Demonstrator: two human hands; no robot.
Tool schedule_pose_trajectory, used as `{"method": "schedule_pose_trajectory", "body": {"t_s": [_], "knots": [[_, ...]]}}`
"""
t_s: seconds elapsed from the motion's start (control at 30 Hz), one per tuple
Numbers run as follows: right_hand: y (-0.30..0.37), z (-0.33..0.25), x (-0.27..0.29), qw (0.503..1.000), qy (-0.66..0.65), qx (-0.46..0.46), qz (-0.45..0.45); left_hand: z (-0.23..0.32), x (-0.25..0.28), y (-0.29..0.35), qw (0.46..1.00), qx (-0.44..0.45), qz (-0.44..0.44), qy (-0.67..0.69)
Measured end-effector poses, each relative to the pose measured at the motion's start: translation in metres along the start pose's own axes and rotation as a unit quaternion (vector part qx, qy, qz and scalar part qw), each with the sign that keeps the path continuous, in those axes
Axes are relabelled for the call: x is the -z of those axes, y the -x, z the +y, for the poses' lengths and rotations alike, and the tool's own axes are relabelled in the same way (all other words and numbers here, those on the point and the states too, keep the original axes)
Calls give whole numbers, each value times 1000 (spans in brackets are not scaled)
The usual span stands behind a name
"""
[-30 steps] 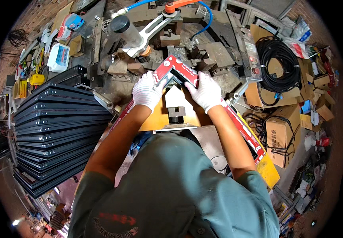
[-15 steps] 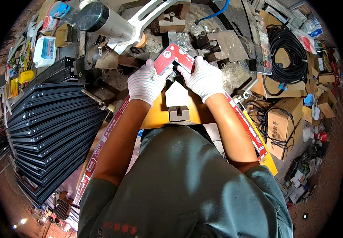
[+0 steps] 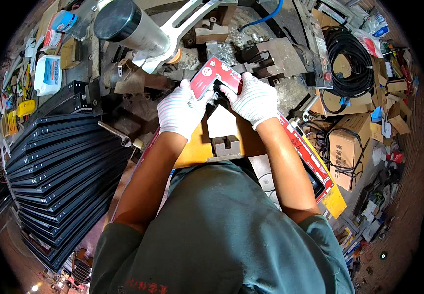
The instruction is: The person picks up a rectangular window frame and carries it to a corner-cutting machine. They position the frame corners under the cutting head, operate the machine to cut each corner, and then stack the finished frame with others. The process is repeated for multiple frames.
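Note:
Both hands wear white striped gloves. My left hand (image 3: pixel 178 111) grips the left side of the corner of a frame (image 3: pixel 207 73) covered in red printed film. On the corner's right side, my right hand (image 3: pixel 255 102) is closed the same way, thumb near the inner angle. The corner points away from me, among the metal jaws of a machine. The frame's two long sides run back under my forearms; the right one shows beside my right arm. Between my wrists stands a white pointed block (image 3: pixel 221 121), with a grey notched metal block (image 3: pixel 225 146) just nearer me.
A stack of black angled frames (image 3: pixel 60 176) fills the left. A clear cylinder with a black cap (image 3: pixel 128 29) rises on a pale bracket behind the jaws. To the right lie a coiled black hose (image 3: pixel 346 63) and a cardboard box (image 3: pixel 349 152). A white jug (image 3: pixel 48 76) stands far left.
The frame has shifted slightly, and its left side now shows much less beside my left forearm. Both hands keep their grip on the corner. The whole view has tilted a little.

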State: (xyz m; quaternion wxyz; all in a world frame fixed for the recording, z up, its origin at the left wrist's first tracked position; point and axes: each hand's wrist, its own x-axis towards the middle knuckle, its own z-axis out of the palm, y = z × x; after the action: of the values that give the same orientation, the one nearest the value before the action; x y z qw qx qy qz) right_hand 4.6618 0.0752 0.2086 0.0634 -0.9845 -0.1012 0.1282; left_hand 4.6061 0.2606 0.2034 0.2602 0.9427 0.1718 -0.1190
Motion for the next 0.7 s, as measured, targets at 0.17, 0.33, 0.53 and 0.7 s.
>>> {"method": "schedule_pose_trajectory", "body": {"t_s": [0.17, 0.33, 0.53, 0.7], "knots": [[-1, -7, 12, 997, 8, -15, -77, -1, 2, 2, 1000, -3, -9, 18], [0, -1, -1, 1000, -11, 5, -2, 2, 6, 3, 1000, -1, -20, -19], [-2, 1, -5, 1000, -11, 12, 10, 7, 12, -2, 995, 16, -51, -79], [-4, 3, -3, 1000, -10, 14, 1, 4, 6, -3, 996, 7, -35, -79]]}}
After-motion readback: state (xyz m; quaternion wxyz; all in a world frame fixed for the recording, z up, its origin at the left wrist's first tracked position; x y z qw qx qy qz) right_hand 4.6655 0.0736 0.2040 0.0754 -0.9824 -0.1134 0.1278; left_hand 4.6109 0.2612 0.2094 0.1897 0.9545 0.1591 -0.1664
